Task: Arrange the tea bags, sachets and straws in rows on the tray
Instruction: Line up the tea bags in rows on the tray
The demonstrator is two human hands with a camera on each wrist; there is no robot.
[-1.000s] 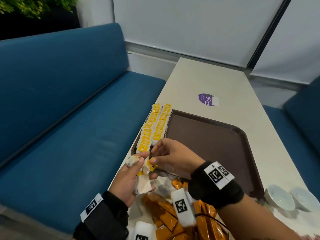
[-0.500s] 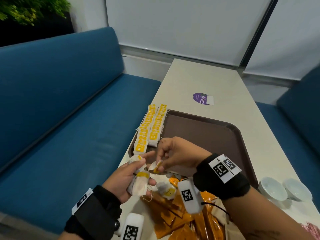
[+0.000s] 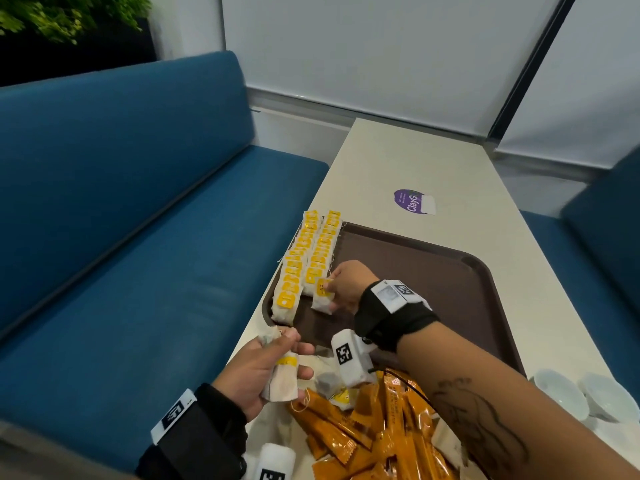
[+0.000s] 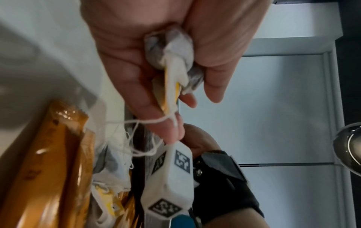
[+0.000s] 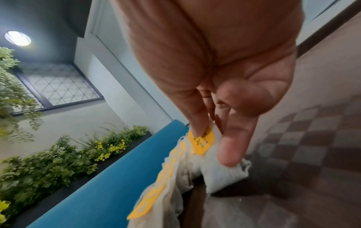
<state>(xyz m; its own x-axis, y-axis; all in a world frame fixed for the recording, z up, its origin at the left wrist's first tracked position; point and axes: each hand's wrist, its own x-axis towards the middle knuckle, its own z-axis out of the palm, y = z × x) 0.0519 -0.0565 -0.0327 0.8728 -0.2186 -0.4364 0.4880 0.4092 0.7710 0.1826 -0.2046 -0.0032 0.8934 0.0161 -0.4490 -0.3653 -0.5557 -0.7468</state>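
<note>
— What is the right hand doing over the tray?

— Its fingers pinch one tea bag, soft white paper with a square yellow tag, at the near end of the second row of tea bags. The bag sits just beside that row, low over the tray's brown checkered floor.

— And the left hand?

— Its fingers curl round a small bunch of tea bags, crumpled greyish pouches with loose white strings, held above the desk near the tray's near left corner.

— How are the rows laid?

— Two overlapping rows run along the tray's left rim, the left row reaching closer. The rest of the rounded rectangular tray, to the right, lies open.

— What else is on the desk?

— A heap of glossy orange sachets with crimped ends lies near, mixed with loose tea bags. Two white bowls sit at the near right edge, and a purple sticker beyond the tray. The pale, smooth desk stands between blue padded benches, with plants behind the left one.
</note>
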